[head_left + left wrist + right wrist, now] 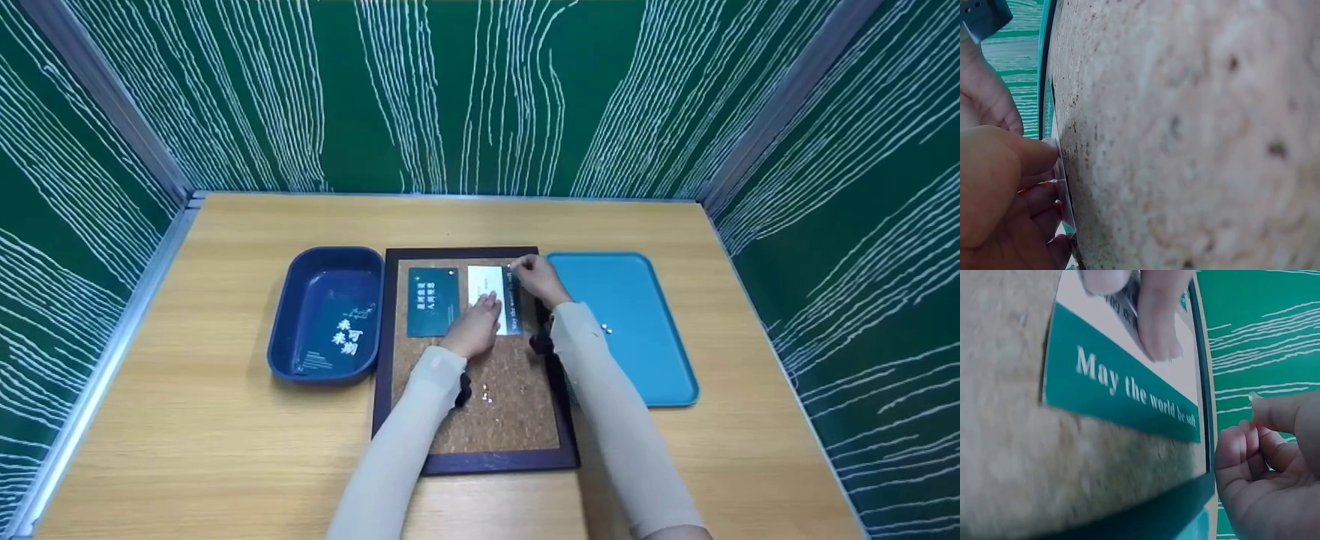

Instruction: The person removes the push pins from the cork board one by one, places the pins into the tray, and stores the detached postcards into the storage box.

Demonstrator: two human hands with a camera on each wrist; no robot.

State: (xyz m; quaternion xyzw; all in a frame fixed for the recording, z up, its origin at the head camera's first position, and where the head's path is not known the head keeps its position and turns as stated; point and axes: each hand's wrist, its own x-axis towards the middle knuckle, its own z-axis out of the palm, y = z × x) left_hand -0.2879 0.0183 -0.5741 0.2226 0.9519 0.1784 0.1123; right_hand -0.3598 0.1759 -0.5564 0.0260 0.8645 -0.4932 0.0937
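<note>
A dark-framed cork board (465,367) lies at the middle of the table. My left hand (477,327) rests on a white-and-green card (510,300) near its top right, fingertips pressing the white part. In the right wrist view the card (1123,394) reads "May the world be soft". My right hand (538,277) is at the card's upper right corner, thumb and fingers pinched together on a small pale pin (1252,398), mostly hidden by the fingertips. To the left, a dark green card (433,304) with white characters has small pins in its upper corners.
Several small shiny pins (486,394) lie on the cork's lower part. At the left stands a dark blue basin (281,360) holding a card with white writing (345,337). A flat blue tray (652,360) with a few pins (606,328) lies at the right, under the right forearm.
</note>
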